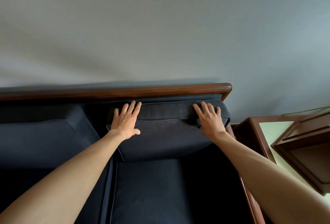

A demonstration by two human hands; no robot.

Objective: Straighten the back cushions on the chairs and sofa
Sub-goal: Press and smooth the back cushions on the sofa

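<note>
A dark navy back cushion (166,130) leans against the wooden back rail (160,89) at the right end of the sofa. My left hand (125,121) lies flat on the cushion's upper left corner, fingers spread over its top edge, thumb on the front face. My right hand (209,119) rests flat on the upper right part, fingers spread over the top. Neither hand closes around the cushion. Below it lies the navy seat cushion (151,188). A second back cushion (44,134) stands to the left.
A grey wall (160,27) rises directly behind the sofa. To the right stand a dark wooden side table (250,134) and a wooden furniture piece (307,152) on a pale floor. The sofa's wooden right armrest (251,204) runs toward me.
</note>
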